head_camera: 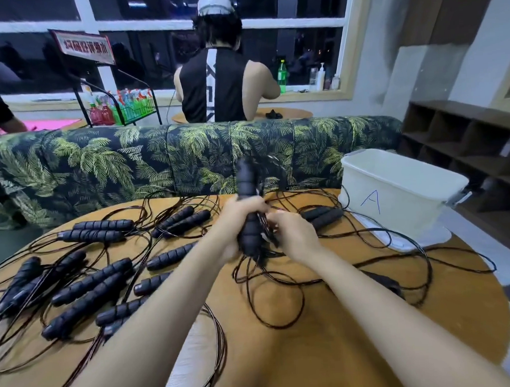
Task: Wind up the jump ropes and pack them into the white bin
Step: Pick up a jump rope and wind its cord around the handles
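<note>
Hands (243,223) gripping rope handles (247,187), bin (394,193) near

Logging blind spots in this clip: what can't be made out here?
Head view only:
- Bin inside: its near wall hides any contents.
- Handles: blurred, wraps uncountable; left hand covers the middle.
- Right hand fingertips: behind its own back, grip unclear.
- Table near edge: cut off by frame.

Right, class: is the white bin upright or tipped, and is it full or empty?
Upright: the white bin stands on its base, rim on top. Full or empty: cannot tell, its inside is hidden.
</note>
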